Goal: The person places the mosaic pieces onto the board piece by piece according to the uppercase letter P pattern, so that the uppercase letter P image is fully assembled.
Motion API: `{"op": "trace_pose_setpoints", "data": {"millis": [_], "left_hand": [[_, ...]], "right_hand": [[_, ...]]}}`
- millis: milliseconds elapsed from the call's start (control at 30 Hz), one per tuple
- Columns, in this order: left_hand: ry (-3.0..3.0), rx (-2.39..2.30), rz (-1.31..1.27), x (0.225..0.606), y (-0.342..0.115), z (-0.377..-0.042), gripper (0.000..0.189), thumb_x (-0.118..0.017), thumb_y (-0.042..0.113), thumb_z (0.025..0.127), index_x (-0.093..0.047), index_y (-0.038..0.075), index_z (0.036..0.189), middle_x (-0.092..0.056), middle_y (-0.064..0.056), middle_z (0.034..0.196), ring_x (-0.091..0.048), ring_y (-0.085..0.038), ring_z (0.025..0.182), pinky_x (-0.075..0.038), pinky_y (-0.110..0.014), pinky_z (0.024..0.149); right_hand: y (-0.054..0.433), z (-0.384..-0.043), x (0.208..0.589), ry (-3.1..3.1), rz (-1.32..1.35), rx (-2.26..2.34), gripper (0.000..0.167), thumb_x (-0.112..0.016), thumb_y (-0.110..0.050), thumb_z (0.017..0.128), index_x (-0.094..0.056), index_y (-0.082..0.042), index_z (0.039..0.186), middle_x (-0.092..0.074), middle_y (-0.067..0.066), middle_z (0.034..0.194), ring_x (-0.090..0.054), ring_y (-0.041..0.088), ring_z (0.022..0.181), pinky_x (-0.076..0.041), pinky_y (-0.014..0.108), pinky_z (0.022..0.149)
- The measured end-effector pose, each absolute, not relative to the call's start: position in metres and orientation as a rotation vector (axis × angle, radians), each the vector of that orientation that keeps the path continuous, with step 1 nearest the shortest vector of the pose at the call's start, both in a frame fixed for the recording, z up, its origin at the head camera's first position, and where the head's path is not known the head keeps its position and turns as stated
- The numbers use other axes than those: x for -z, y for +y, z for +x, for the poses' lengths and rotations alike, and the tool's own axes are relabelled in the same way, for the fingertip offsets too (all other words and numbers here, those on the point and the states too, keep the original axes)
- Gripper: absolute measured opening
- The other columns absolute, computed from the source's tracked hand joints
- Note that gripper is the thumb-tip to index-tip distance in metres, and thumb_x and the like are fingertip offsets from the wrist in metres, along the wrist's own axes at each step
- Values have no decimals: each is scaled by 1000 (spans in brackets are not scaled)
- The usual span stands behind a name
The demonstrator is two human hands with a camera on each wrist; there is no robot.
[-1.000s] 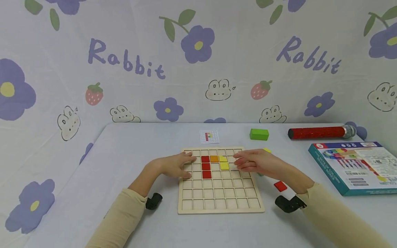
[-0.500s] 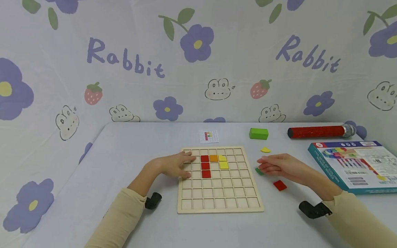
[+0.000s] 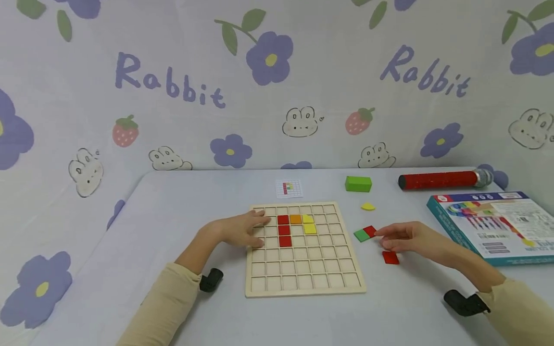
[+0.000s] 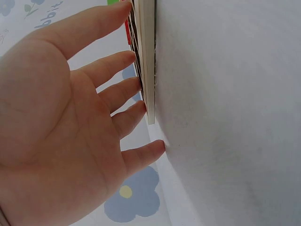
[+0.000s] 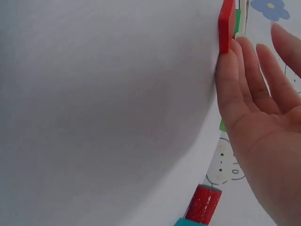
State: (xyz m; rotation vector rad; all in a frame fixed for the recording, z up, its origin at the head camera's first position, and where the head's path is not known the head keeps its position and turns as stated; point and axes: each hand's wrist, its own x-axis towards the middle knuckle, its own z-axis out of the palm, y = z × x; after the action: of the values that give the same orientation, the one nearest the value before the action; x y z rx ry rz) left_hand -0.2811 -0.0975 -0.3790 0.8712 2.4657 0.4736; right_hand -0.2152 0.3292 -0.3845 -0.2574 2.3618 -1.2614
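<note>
My left hand [image 3: 235,229] rests with spread fingers on the left edge of a wooden grid board [image 3: 306,282]; the left wrist view shows its fingertips along the board's side [image 4: 149,70]. Set in the board are red square tiles [image 3: 284,230], an orange tile [image 3: 295,219] and yellow tiles [image 3: 310,228]. My right hand [image 3: 411,238] is low over the table, fingers extended, fingertips right at a loose red tile [image 3: 370,231] that lies against a green tile [image 3: 361,235]. Another red tile [image 3: 390,258] lies just below the thumb. In the right wrist view, the thumb stands apart from the fingers [image 5: 229,80].
Behind the board lies a small pattern card [image 3: 289,189]. A green block [image 3: 358,184] and a yellow rounded piece [image 3: 368,206] are at the back right. Farther right are a red tube with a silver end [image 3: 439,180] and a flat teal-edged box [image 3: 497,226].
My right hand has moved right from the board to the loose tiles, uncovering the yellow piece and the red-and-green pair. The left hand has stayed on the board's edge.
</note>
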Motion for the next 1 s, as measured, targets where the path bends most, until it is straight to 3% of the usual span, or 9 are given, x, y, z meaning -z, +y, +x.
{"op": "trace_pose_setpoints", "data": {"millis": [200,433,767,1000], "left_hand": [[2467,-478,866,378,-98,-280,66,-61,26,94,-31,8,150,-14,-14,157,-7,-32,143,-14,-46,113],[2468,-483,877,378,-99,-280,66,-61,26,94,-31,7,149,-14,-15,157,-7,-33,143,-14,-47,113],[2460,-495,877,378,-98,-279,66,-61,26,94,-30,7,150,-13,-16,157,-5,-32,143,-14,-47,113],[2461,-493,893,379,-99,-281,66,-61,25,94,-30,6,149,-14,-17,156,-5,-33,143,-13,-47,113]], "right_hand": [[335,-210,387,2356,-452,1271,49,-70,-8,86,-52,6,129,-61,16,112,-58,25,99,-51,26,81],[329,-207,386,2441,-619,1166,45,-73,-8,83,-57,3,124,-60,12,107,-56,24,95,-50,23,79],[326,-209,385,2512,-534,1079,46,-76,-10,80,-60,0,122,-54,7,90,-52,24,85,-47,23,68],[326,-211,387,2631,-338,1000,32,-74,-15,84,-65,-3,113,-59,3,88,-52,22,84,-48,25,64]]}}
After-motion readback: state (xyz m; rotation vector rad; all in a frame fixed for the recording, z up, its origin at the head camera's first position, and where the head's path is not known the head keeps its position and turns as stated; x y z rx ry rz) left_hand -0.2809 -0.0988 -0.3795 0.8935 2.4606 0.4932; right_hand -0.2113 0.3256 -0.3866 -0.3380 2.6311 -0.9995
